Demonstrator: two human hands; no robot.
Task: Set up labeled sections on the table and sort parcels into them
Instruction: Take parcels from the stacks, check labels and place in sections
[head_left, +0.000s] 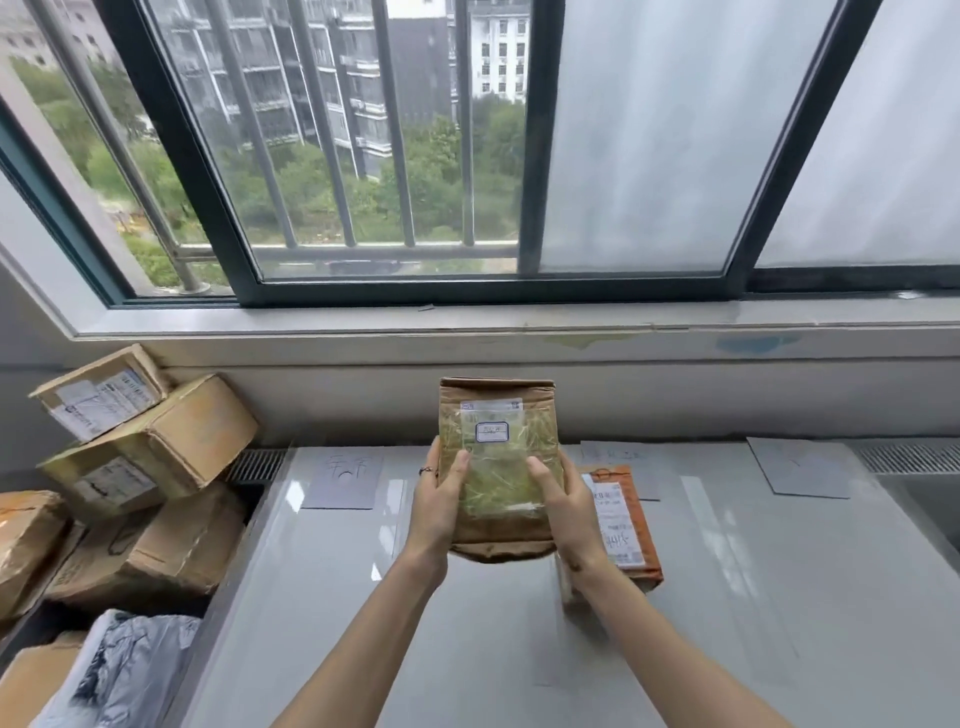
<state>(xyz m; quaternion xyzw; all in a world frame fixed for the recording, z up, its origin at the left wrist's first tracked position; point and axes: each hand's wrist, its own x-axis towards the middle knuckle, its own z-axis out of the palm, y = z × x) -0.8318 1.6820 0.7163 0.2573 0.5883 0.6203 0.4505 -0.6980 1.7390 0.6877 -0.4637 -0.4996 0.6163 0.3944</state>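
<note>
Left hand (436, 512) grips the left edge of the brown parcel (498, 467); right hand (563, 512) grips its right edge. The parcel is upright above the table (727, 597), at 12 o'clock from the wrists, wrapped in clear tape, with a small white label, text possibly handwritten.

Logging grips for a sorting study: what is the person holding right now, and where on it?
A brown parcel, upright above the table, gripped by its side edges: left hand, right hand.
</note>
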